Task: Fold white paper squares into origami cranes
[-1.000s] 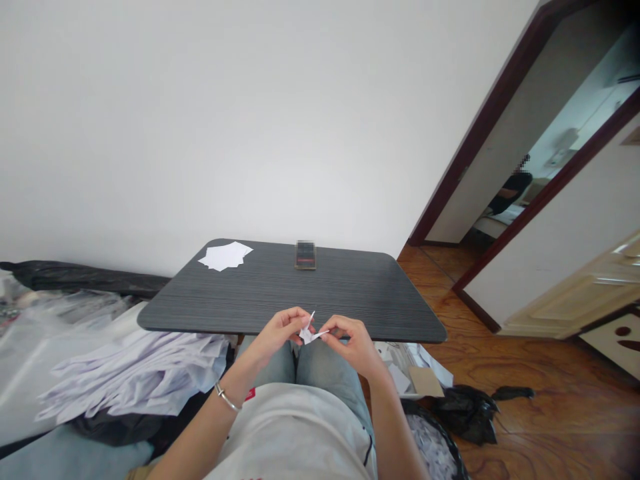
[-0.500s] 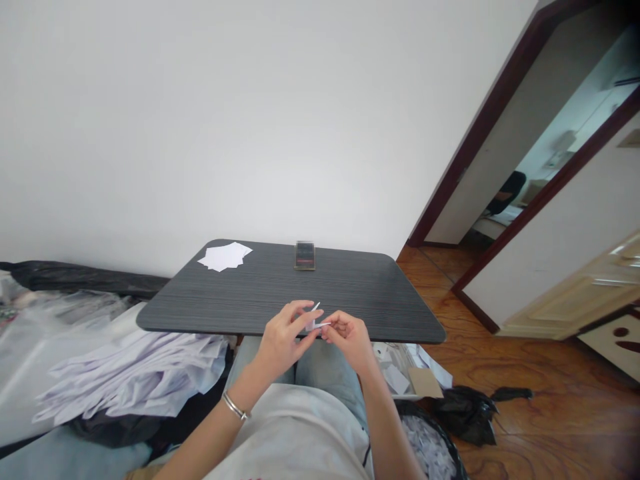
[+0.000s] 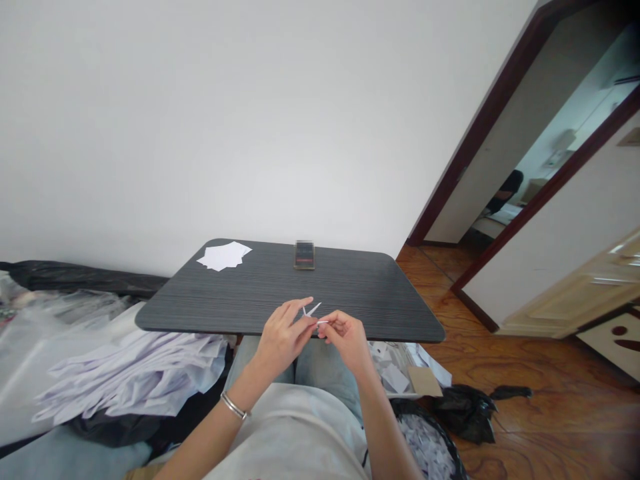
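Note:
Between my two hands, over the table's near edge, is a small piece of folded white paper [image 3: 313, 311] with thin pointed flaps sticking up. My left hand [image 3: 285, 331] pinches it from the left with thumb and fingers. At its right side my right hand [image 3: 345, 335] grips a narrow white edge between thumb and forefinger. The fingers partly cover the paper, so its full shape is hidden. On the dark table [image 3: 250, 293], a stack of white paper pieces [image 3: 225, 256] lies at the far left.
A phone-like dark object [image 3: 305, 255] sits at the table's back edge by the wall. White folded cloth [image 3: 135, 373] is heaped at left. To the right are a box of papers [image 3: 400, 373], a black bag of white folded pieces [image 3: 430, 443] and a black plastic bag [image 3: 467, 413].
My left fingers have shifted and bent around the paper, and its flaps now stand at a different angle. My right hand has moved slightly left, still pinching.

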Demonstrator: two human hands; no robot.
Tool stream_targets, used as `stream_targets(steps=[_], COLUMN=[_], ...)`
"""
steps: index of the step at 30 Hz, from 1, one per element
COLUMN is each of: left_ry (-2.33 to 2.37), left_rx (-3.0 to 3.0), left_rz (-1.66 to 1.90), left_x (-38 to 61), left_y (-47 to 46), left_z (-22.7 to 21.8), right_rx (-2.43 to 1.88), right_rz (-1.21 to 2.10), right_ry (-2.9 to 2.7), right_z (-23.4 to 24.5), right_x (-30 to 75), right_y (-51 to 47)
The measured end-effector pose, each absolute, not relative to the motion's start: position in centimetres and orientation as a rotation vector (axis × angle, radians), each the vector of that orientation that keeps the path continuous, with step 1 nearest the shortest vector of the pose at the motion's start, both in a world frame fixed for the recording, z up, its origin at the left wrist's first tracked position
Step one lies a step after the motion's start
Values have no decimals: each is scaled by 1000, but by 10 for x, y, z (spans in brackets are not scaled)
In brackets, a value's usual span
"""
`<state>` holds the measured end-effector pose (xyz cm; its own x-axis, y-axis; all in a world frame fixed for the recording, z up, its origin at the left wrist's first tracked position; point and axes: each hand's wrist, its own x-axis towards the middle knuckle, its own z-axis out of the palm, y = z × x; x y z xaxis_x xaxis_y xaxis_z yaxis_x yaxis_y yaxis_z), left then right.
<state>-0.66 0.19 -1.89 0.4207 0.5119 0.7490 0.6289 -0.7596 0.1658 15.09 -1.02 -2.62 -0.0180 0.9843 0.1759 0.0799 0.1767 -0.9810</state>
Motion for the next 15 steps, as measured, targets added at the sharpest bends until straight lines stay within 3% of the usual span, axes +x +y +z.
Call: stream_targets(steps=[9,15], left_ry=[-1069,-1131], left_rx=[-2624,-2611], left_rz=[-1356,-1405], left_x=[-6,-3], left_y=[3,3], left_z=[-25,-28], right_rx=[-1166,-1295], right_rz=[980,678], right_ry=[-1351,-1449], right_z=[-26,-27], right_x=[144,138], right_y=[-12,-16])
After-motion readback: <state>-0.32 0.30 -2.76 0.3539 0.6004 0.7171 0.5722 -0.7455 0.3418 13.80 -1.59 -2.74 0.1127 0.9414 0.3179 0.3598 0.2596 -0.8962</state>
